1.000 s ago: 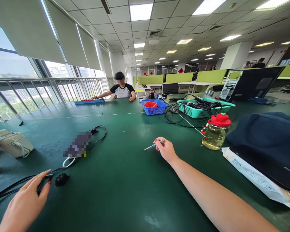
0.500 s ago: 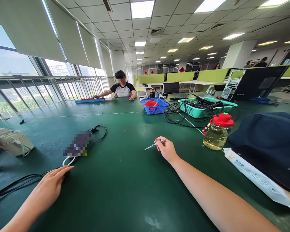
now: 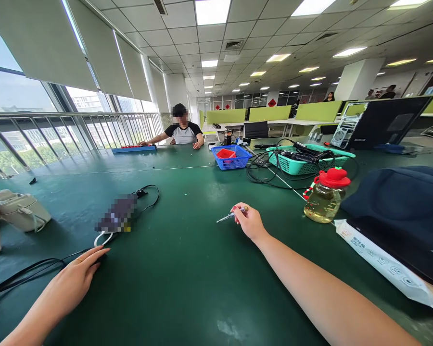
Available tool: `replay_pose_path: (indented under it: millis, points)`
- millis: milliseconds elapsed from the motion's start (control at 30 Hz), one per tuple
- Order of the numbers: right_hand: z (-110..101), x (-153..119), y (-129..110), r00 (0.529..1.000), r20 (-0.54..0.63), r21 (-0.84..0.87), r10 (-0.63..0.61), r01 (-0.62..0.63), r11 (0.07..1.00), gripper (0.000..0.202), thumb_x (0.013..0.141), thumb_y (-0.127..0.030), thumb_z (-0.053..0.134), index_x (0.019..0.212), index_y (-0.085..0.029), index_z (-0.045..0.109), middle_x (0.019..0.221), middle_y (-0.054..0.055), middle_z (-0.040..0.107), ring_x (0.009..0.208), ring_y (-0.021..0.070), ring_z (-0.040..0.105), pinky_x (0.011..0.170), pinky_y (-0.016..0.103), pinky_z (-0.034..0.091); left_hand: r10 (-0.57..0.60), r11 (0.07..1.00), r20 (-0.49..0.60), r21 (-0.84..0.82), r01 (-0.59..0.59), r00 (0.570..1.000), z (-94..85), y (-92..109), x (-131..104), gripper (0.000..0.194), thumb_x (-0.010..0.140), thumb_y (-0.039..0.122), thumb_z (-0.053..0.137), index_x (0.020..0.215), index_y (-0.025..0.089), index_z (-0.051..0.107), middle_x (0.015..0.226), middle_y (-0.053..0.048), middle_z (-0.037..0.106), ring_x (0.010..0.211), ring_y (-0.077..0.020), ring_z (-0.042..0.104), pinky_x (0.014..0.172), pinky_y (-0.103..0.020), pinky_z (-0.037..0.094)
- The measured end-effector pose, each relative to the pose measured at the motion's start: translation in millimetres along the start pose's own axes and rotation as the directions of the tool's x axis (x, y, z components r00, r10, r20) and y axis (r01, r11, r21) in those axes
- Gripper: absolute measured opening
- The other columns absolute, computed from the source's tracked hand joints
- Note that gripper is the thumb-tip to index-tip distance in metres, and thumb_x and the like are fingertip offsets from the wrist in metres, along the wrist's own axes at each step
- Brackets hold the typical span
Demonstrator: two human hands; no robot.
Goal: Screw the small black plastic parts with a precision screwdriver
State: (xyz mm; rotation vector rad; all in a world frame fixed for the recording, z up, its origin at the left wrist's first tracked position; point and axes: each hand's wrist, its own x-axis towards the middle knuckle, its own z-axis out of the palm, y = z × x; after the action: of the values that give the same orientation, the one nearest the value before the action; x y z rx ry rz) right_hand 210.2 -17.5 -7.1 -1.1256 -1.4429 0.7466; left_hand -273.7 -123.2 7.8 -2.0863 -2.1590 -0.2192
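On the green table my left hand lies at the left with its fingers stretched out, holding nothing. Just beyond its fingertips is a blurred dark device with a white loop and a black cable. My right hand, right of the middle, is closed around a small screwdriver. Its thin metal tip points left, just above or on the table; which one I cannot tell.
A bottle with a red lid stands right of my right hand, near a white packet and dark cloth. Farther back are a blue basket, a teal basket of cables and a seated person. A beige bottle is at the left.
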Motion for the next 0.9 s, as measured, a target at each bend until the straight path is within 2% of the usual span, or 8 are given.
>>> replay_pose_path:
  millis: [200,433,667,900]
  points:
    - [0.6,-0.1,-0.1,1.000,0.002,0.004,0.003,-0.003,1.000,0.034,0.083,-0.053,0.054,0.073,-0.021,0.062,0.055,-0.001,0.054,0.052,0.0156,0.051,0.053,0.028,0.040,-0.037,0.999,-0.013,-0.011,0.037,0.999,-2.2,2.6,-5.1,0.065,0.089,0.040,0.020,0.129,0.016,0.066,0.142,-0.011,0.058,0.118,-0.0276,0.065,0.102,-0.042,0.053]
    - [0.1,-0.5,-2.1,1.000,-0.002,-0.003,0.005,-0.005,1.000,0.034,0.082,-0.052,0.053,0.074,-0.021,0.062,0.055,-0.001,0.055,0.054,0.0163,0.052,0.055,0.029,0.040,-0.014,1.000,-0.012,-0.026,0.014,1.000,2.4,-2.3,-1.4,0.061,0.087,0.042,0.027,0.127,0.018,0.068,0.137,-0.009,0.062,0.122,-0.0284,0.063,0.106,-0.044,0.050]
    - [0.4,0.9,0.0,1.000,0.002,0.006,0.018,-0.018,1.000,0.035,0.082,-0.054,0.053,0.075,-0.021,0.063,0.055,-0.001,0.054,0.055,0.0167,0.052,0.056,0.029,0.040,-0.001,0.999,-0.091,-0.038,-0.003,0.996,8.4,-4.6,-4.3,0.056,0.088,0.039,0.030,0.121,0.023,0.072,0.137,-0.007,0.063,0.116,-0.0269,0.066,0.098,-0.041,0.056]
    - [0.5,0.8,3.9,1.000,0.011,0.010,0.012,-0.012,1.000,0.034,0.084,-0.053,0.053,0.076,-0.022,0.063,0.057,-0.001,0.055,0.056,0.0166,0.052,0.057,0.029,0.041,-0.036,0.999,-0.112,-0.014,0.035,0.993,5.7,-2.8,-7.9,0.057,0.089,0.044,0.029,0.119,0.025,0.073,0.136,-0.006,0.064,0.115,-0.0285,0.066,0.099,-0.046,0.055]
